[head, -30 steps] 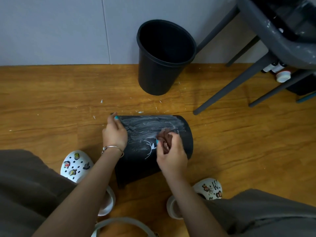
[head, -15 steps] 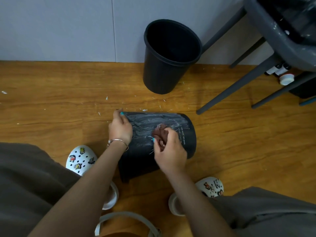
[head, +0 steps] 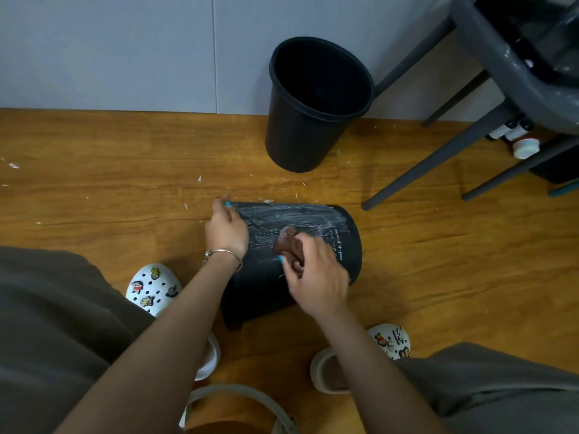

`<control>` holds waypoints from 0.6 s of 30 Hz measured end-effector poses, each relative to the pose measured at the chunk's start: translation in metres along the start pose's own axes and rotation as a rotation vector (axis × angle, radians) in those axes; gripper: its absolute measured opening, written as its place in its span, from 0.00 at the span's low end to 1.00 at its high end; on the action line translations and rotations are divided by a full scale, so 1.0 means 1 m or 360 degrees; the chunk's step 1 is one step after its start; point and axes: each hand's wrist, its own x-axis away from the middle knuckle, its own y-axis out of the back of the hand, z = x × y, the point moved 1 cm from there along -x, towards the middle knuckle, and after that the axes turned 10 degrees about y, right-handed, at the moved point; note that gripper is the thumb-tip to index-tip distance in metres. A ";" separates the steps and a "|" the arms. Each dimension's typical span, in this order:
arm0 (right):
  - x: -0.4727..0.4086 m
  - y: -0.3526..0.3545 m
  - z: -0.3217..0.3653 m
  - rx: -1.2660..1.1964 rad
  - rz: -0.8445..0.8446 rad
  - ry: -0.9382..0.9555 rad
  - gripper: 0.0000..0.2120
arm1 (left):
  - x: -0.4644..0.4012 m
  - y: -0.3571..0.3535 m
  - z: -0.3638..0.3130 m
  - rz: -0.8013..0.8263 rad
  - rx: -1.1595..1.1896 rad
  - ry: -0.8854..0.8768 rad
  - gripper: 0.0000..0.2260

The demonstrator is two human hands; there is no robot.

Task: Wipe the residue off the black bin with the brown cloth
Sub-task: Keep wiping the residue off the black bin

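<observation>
Gripping a crumpled brown cloth (head: pixel 289 245) in the right hand (head: pixel 316 274), fingers curled round the wad, thumb with a teal-painted nail at its near edge. Pressing that cloth against the upward-facing side of a black plastic bin (head: pixel 347 242) lying on its side on the wooden plank floor (head: pixel 94 198). Bracing the same bin with the left hand (head: pixel 226 228), fingers hooked over its far left edge, palm resting on the wall, a thin silver bangle (head: pixel 223 255) circling the wrist. Showing a broad smear of whitish streaky residue (head: pixel 282 216) across the far half of the bin's side, just beyond and left of the cloth; showing small white lettering (head: pixel 337 245) near the bin's right end, just right of the hand. Lying between two white perforated clogs with cartoon charms (head: pixel 153 288), one at each side near the bottom of the view, loose grey-brown trouser legs (head: pixel 47 308) framing both. Standing upright beyond, near the grey wall (head: pixel 125 51), a second black round bin (head: pixel 313 120), well apart from the one being wiped. Scattered white flecks (head: pixel 199 178) dotting the planks between the two bins. Slanting down at the right, dark grey chair legs (head: pixel 423 170), with a few white-capped bottles (head: pixel 526 147) behind them.
</observation>
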 end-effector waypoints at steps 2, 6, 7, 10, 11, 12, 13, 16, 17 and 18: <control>-0.003 0.006 -0.028 -0.0041 -0.0104 -0.0295 0.19 | 0.001 -0.002 -0.002 -0.0008 0.0042 0.0014 0.16; -0.007 -0.008 0.009 -0.0206 -0.0240 -0.0699 0.18 | 0.001 -0.003 -0.001 -0.0041 0.0075 0.0021 0.16; -0.004 -0.012 0.028 -0.0222 -0.0226 -0.0567 0.18 | 0.002 -0.003 0.000 -0.0051 0.0067 0.0011 0.16; 0.004 -0.010 0.043 -0.0197 -0.0080 -0.0101 0.20 | 0.004 0.000 0.004 -0.0043 0.0066 -0.0024 0.15; 0.003 -0.007 0.032 -0.0165 -0.0042 -0.0022 0.20 | 0.004 0.000 0.004 -0.0027 0.0059 -0.0029 0.15; 0.002 -0.004 0.016 -0.0134 -0.0028 -0.0031 0.19 | 0.003 0.000 0.004 -0.0011 0.0058 -0.0020 0.15; 0.002 -0.001 0.000 -0.0129 -0.0040 -0.0150 0.18 | 0.002 -0.001 0.003 -0.0001 0.0072 -0.0002 0.15; -0.001 0.002 -0.021 -0.0263 -0.0200 -0.0659 0.17 | 0.004 -0.001 0.002 0.0001 0.0129 -0.0015 0.15; -0.002 -0.001 -0.014 -0.0262 -0.0234 -0.0735 0.17 | 0.006 0.000 0.002 -0.0002 0.0132 -0.0027 0.15; -0.003 -0.004 -0.002 -0.0272 -0.0248 -0.0751 0.17 | 0.007 0.000 0.002 -0.0003 0.0130 -0.0030 0.15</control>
